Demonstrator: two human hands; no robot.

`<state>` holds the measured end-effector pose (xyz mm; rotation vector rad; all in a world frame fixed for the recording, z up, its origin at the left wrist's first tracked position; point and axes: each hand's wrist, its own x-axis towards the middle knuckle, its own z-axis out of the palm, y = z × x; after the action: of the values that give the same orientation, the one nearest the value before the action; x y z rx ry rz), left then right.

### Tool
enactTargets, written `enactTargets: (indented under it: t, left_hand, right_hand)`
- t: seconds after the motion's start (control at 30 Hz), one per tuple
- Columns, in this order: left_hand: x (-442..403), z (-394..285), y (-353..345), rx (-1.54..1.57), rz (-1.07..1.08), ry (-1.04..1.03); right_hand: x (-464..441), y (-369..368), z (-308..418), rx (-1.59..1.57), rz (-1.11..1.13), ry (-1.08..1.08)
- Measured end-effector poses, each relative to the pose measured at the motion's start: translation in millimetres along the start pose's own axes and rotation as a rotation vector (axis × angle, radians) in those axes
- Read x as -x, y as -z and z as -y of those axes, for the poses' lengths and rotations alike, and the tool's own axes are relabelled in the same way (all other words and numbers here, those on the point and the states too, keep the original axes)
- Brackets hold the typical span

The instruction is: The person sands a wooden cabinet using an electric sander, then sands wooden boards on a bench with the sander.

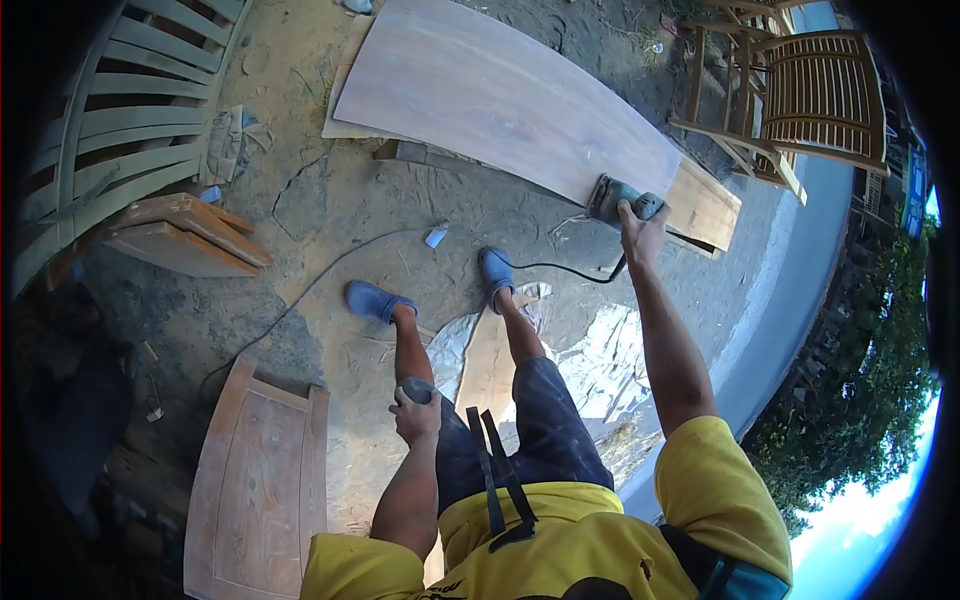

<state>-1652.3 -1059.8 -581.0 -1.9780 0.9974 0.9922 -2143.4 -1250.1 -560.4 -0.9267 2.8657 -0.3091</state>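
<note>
1. Outdoor yard of bare earth (285, 180), with a chair (820, 95) beyond the board's right end and a wooden panel (258, 480) lying at lower left.
2. Long board (500, 85) lies flat across the ground ahead of the person, over a paler board (705, 205) that shows past its right end.
3. Power sander (605, 200) sits at the long board's near right corner. Whether its pad overhangs the edge cannot be told from this angle.
4. Right hand (643, 235) is wrapped over the sander's body, arm outstretched.
5. Left hand (415, 422) is closed around a dark object (414, 390) by the left knee; its kind is unclear.
6. Judgement: the sander should be kept flat, with light, even pressure and overlapping passes along the grain; tipping at the corner would round it over.
7. Cord (548, 266) runs near the right shoe (494, 268); advisable to keep it clear of foot and pad.
</note>
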Motion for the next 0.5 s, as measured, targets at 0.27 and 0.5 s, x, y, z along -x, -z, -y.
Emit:
enactTargets:
  t: [0.27,0.5]
  left_hand:
    - [-3,5,7,0.006,-0.015,-0.008]
    - [-10,6,6,0.018,-0.023,-0.007]
  right_hand:
    - [40,-21,85,-0.117,0.027,0.005]
    - [69,-41,255,-0.255,0.237,0.160]
